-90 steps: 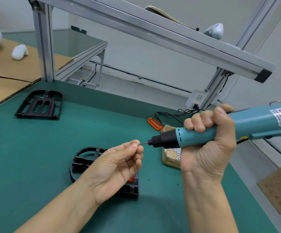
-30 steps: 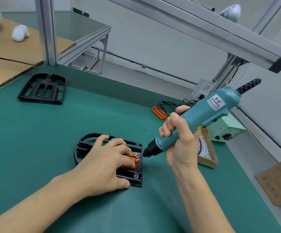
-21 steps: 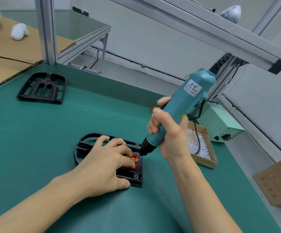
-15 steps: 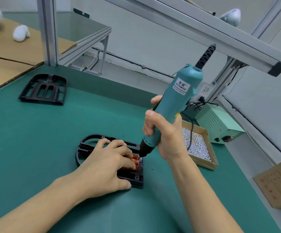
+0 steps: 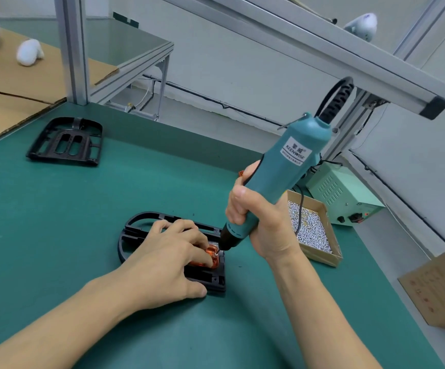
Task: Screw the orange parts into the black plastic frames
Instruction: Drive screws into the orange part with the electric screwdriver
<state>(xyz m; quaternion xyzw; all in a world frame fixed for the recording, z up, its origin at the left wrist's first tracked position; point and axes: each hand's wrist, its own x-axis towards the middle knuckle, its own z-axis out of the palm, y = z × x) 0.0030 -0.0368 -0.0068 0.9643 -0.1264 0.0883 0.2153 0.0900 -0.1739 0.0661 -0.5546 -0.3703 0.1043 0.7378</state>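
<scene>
A black plastic frame [image 5: 133, 230] lies on the green mat near the middle. A clear orange part [image 5: 212, 253] sits in its right end, mostly covered by my fingers. My left hand [image 5: 163, 259] lies spread over the frame, fingertips pressing the orange part, thumb on the frame's near edge. My right hand [image 5: 258, 225] grips a teal electric screwdriver [image 5: 277, 179], held steeply upright. Its black tip touches the orange part's far right corner. A second black frame [image 5: 65, 142] lies at the far left of the mat.
A cardboard tray of small silver screws [image 5: 310, 230] sits right of my right hand. Behind it stands a pale green power unit [image 5: 343, 195]. A loose orange part [image 5: 240, 173] peeks out behind the screwdriver. Aluminium posts rise at the back; a cardboard box [image 5: 439, 283] is at far right.
My right hand swung the screwdriver from nearly level to steeply upright and set its tip on the orange part. My left hand went from the bit down onto the frame and stays there.
</scene>
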